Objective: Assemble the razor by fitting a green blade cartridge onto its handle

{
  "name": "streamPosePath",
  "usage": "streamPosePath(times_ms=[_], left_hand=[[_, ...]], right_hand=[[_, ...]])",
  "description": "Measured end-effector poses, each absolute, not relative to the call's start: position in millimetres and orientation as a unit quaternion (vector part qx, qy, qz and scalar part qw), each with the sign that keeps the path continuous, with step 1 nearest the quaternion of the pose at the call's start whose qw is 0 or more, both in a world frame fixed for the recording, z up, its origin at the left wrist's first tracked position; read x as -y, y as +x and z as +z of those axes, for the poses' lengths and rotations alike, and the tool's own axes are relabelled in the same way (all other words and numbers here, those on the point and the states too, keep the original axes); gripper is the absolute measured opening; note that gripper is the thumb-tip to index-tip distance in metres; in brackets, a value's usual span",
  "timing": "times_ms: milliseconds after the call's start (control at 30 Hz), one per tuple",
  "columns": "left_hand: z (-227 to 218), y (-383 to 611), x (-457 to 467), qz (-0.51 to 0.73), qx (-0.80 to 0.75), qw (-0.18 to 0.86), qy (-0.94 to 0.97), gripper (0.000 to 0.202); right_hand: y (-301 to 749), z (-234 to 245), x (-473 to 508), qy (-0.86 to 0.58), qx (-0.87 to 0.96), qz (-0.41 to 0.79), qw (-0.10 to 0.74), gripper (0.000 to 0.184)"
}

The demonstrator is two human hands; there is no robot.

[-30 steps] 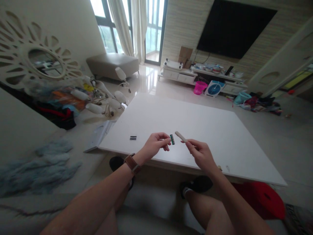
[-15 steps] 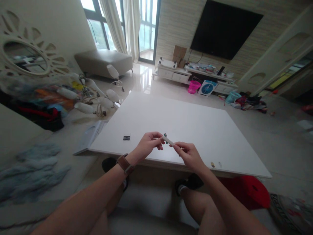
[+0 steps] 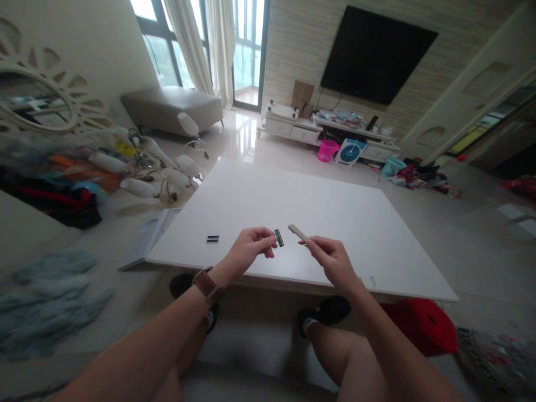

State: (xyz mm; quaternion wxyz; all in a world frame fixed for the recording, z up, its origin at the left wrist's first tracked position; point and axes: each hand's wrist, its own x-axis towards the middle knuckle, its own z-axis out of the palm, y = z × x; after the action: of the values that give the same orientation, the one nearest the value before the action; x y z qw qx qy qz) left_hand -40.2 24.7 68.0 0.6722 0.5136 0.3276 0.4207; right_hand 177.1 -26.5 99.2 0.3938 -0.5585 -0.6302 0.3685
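Between the fingertips of my left hand (image 3: 256, 242) is a small black and green strip, by its look a razor head (image 3: 279, 238). My right hand (image 3: 329, 257) pinches a slim pale grey razor handle (image 3: 298, 231) near its lower end, with the free end pointing up and left. A narrow gap separates head and handle, both held above the white table (image 3: 326, 201). To the left of my left hand, two black strips (image 3: 213, 239) lie side by side on the table. A small clear piece (image 3: 372, 281) rests by the front edge, right of my right wrist.
A white lamp with several shades (image 3: 176, 173) stands off the table's left side. Under the front right edge is a red round-ended object (image 3: 427, 326). Farther back are a pink basket (image 3: 327, 151), a blue and white fan (image 3: 350, 151) and a low TV cabinet (image 3: 288, 129).
The razor head and handle, touching or overlapping before, are now apart. My left hand keeps the head; my right hand has drawn the handle away to the right. The view has shifted slightly.
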Motion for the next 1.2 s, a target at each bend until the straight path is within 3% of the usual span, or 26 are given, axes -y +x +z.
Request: streamPosePath(times_ms=[133,300,467,633,767,933,1100,1200], left_hand=[[66.2,-40.4,-25.3,0.426,-0.320,0.670,0.517,0.021],[68.3,-40.6,-24.9,0.419,-0.324,0.670,0.521,0.023],[71.4,-39.6,-23.6,0.420,-0.324,0.675,0.513,0.022],[71.3,-39.1,-22.8,0.415,-0.326,0.679,0.510,0.023],[71.1,-39.5,-23.0,0.422,-0.328,0.670,0.515,0.023],[73.5,-40.1,-22.0,0.413,-0.334,0.674,0.514,0.024],[71.9,-40.0,-22.3,0.415,-0.333,0.671,0.516,0.024],[69.4,-40.2,-23.3,0.415,-0.326,0.675,0.515,0.024]], right_hand=[[172.7,96.9,28.6,-0.542,0.665,0.386,0.341,0.040],[174.9,99.9,27.7,-0.558,0.641,0.366,0.381,0.041],[174.3,97.3,27.3,-0.544,0.659,0.386,0.349,0.040],[174.0,99.9,27.0,-0.561,0.638,0.361,0.385,0.042],[173.8,99.0,26.2,-0.549,0.658,0.381,0.347,0.044],[177.4,101.2,25.6,-0.569,0.630,0.359,0.387,0.044],[173.3,99.5,27.5,-0.547,0.659,0.382,0.346,0.044],[171.5,97.9,27.4,-0.554,0.651,0.369,0.366,0.043]])
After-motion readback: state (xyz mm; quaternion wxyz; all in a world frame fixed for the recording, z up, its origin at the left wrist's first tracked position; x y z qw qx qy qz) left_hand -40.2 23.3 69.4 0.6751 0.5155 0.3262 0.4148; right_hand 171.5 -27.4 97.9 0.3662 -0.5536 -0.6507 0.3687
